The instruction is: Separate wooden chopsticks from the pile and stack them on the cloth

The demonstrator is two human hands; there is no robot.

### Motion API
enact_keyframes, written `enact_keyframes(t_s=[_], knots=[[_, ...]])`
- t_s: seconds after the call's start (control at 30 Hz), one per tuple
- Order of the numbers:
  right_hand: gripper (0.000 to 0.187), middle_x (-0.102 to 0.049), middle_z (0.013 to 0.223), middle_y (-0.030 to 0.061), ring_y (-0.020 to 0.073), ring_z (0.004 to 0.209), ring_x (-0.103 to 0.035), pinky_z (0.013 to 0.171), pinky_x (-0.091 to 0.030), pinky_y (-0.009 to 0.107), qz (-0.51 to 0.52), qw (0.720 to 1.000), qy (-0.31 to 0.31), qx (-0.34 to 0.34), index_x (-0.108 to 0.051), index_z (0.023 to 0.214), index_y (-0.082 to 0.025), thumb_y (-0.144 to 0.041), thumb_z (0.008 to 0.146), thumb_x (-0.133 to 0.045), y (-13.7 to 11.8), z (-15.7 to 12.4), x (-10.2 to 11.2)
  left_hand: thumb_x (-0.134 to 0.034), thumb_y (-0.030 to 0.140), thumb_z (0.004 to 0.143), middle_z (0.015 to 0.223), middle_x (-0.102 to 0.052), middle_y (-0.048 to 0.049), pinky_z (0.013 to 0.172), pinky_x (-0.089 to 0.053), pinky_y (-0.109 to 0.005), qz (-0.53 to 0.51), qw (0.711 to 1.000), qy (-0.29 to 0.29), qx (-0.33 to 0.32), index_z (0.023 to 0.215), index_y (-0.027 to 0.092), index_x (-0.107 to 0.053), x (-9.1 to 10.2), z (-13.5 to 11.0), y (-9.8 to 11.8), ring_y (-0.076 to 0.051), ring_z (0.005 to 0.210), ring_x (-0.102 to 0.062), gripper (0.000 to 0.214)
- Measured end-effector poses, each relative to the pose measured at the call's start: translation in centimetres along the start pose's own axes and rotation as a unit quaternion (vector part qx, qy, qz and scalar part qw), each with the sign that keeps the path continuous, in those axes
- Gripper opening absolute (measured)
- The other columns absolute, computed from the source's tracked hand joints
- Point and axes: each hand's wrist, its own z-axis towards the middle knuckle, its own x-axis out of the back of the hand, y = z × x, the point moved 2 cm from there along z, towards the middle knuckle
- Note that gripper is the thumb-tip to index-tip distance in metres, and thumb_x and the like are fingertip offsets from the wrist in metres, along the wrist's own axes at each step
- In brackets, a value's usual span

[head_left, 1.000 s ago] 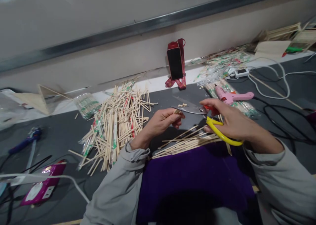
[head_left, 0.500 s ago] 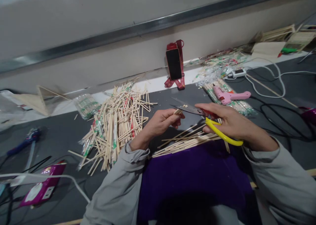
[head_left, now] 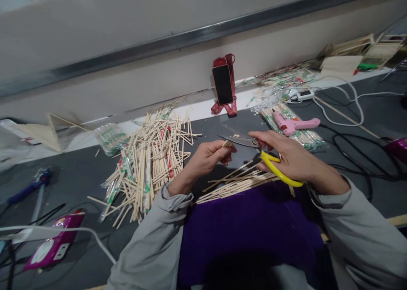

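My left hand (head_left: 211, 156) is closed around a few short wooden sticks (head_left: 227, 143), whose ends poke out past the fingers. My right hand (head_left: 282, 154) grips yellow-handled scissors (head_left: 281, 174) by the handles. The dark blades (head_left: 235, 140) point left and lie against the stick ends at my left fingertips. Small cut pieces (head_left: 235, 135) show just beyond the blade. Below both hands, long wooden sticks (head_left: 235, 186) lie in a loose row along the edge of a dark purple cloth (head_left: 248, 226).
Left of my hands is a large heap of wooden sticks (head_left: 152, 158). A pink glue gun (head_left: 295, 124) rests on bagged sticks at right, its black cable coiled beside it. A phone (head_left: 222, 84) leans upright at the back. A purple power strip (head_left: 54, 241) and blue glue gun (head_left: 32, 186) lie left.
My right hand and the scissors have shifted slightly left, and the handles have come closer together. My left hand keeps its hold on the sticks, nearly still.
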Motion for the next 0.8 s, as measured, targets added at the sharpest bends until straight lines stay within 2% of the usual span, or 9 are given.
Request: enact_keyframes(t_s=[0.17, 0.43, 0.8], knots=[[0.064, -0.062, 0.111, 0.0107, 0.0268, 0.099, -0.058, 0.085, -0.047, 0.043, -0.029, 0.999, 0.016, 0.008, -0.046, 0.135, -0.020, -0.044, 0.079, -0.066, -0.22, 0.08, 0.32, -0.052, 0.036, 0.093, 0.067, -0.062, 0.0006, 0.061, -0.047, -0.020, -0.001, 1.000, 0.008, 0.012, 0.085, 0.014, -0.065, 0.02, -0.07, 0.06, -0.007, 0.059, -0.057, 0.027], [0.061, -0.062, 0.113, 0.0102, 0.0276, 0.101, -0.058, 0.087, -0.044, 0.043, -0.055, 0.998, 0.023, 0.030, -0.048, 0.131, -0.021, -0.043, 0.077, -0.068, -0.05, -0.08, 0.31, -0.057, 0.043, 0.088, 0.073, -0.070, -0.0051, 0.066, -0.052, -0.024, -0.060, 0.996, 0.003, 0.070, 0.085, 0.012, -0.069, -0.30, -0.20, -0.26, -0.012, 0.067, -0.066, 0.034], [0.066, -0.061, 0.119, 0.0104, 0.0271, 0.103, -0.058, 0.088, -0.045, 0.044, -0.027, 1.000, -0.003, 0.015, -0.046, 0.134, -0.022, -0.046, 0.077, -0.069, -0.14, -0.22, 0.18, -0.057, 0.041, 0.088, 0.075, -0.072, -0.0061, 0.070, -0.052, -0.024, -0.073, 0.995, -0.016, 0.072, 0.082, 0.012, -0.070, -0.35, -0.29, -0.21, -0.012, 0.068, -0.066, 0.032]])
